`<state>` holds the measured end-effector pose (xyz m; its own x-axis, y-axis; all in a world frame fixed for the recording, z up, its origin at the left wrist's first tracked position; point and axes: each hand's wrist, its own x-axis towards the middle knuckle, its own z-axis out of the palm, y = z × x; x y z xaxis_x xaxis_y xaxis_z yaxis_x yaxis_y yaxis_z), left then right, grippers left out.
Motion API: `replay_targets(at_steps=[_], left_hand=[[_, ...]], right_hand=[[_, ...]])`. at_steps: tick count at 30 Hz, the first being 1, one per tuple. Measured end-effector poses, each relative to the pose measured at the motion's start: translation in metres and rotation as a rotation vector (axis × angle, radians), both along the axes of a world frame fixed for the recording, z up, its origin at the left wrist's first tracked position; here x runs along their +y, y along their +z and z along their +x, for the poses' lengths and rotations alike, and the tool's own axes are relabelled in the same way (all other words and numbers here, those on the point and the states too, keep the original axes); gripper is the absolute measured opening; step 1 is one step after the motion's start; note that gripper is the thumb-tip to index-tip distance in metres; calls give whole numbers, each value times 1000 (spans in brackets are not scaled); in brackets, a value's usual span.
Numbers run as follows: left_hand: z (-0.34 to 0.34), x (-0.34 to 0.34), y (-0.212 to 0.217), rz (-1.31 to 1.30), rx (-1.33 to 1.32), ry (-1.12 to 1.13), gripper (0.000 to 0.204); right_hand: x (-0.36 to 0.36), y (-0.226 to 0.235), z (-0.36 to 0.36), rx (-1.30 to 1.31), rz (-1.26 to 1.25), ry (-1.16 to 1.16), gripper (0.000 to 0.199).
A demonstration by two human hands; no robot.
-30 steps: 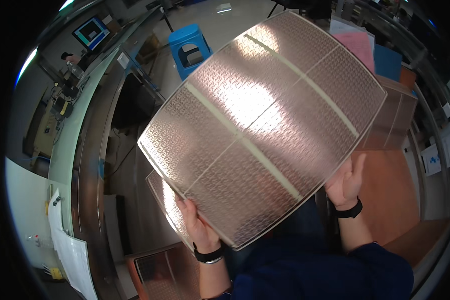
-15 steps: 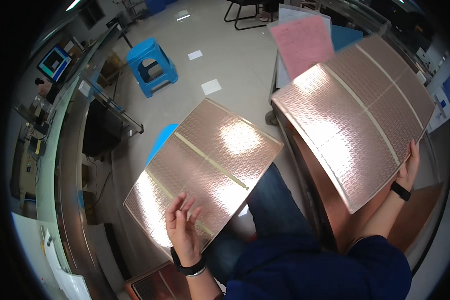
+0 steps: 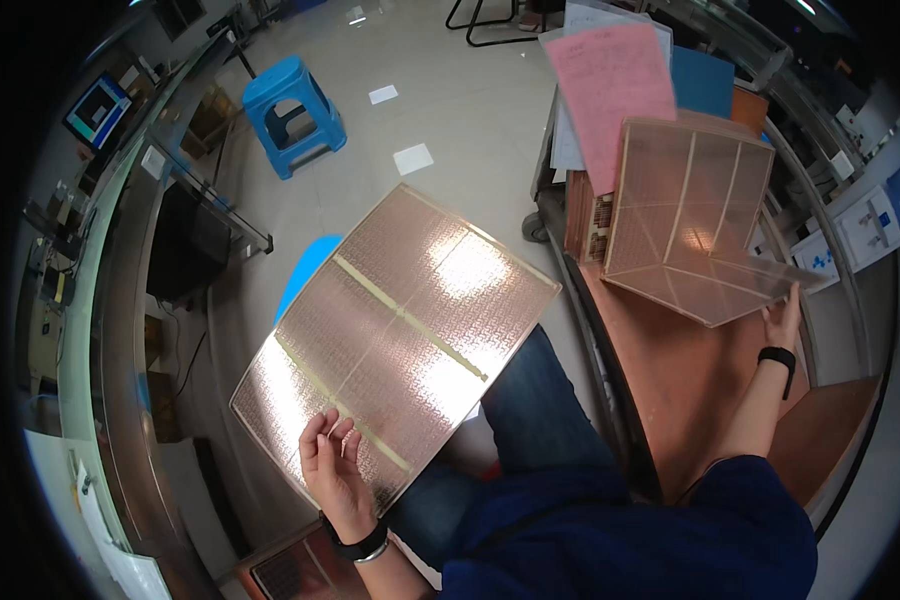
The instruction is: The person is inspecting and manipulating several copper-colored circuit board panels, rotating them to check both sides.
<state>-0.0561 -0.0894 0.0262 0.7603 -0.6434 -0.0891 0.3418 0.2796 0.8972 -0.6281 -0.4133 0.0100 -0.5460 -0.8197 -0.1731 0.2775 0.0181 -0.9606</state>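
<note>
A copper-coloured circuit panel with a fine repeated pattern and pale strips lies across my lap. My left hand is over its near left part, palm turned up, fingers loosely bent and holding nothing. On the right, my right hand grips the right corner of a second circuit panel. That panel is tilted nearly flat above the cart, its far edge at the foot of an upright panel. My right fingers are partly hidden by the panel.
The cart has a copper-brown bed, with more panels stacked upright at its far end. A pink sheet hangs by them. Blue stool stands on the floor ahead. A long bench runs along the left.
My right hand has lowered the second panel away from me and tilted it down towards the upright panels on the cart. The left hand and lap panel shifted slightly left in view.
</note>
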Motion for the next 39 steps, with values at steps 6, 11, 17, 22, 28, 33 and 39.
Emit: replay_targets(at_steps=[6,11,17,22,28,33,39], left_hand=[[-3,3,-2,48,48,42,23],[-6,-2,5,71,43,21,23],[7,26,2,139,-1,109,23],[25,50,-6,144,-24,206,23],[58,97,-34,254,-169,563,23],[72,136,-70,599,-237,624,31],[58,121,-73,425,171,409,37]], right_hand=[[-68,-34,116,307,-18,390,77],[-124,-135,201,745,-108,494,104],[-103,-137,274,1108,85,268,99],[-113,-142,251,1140,65,291,97],[-101,-136,250,1213,-53,286,85],[-25,-97,303,856,-416,768,47],[33,-90,338,1009,-202,1053,39]])
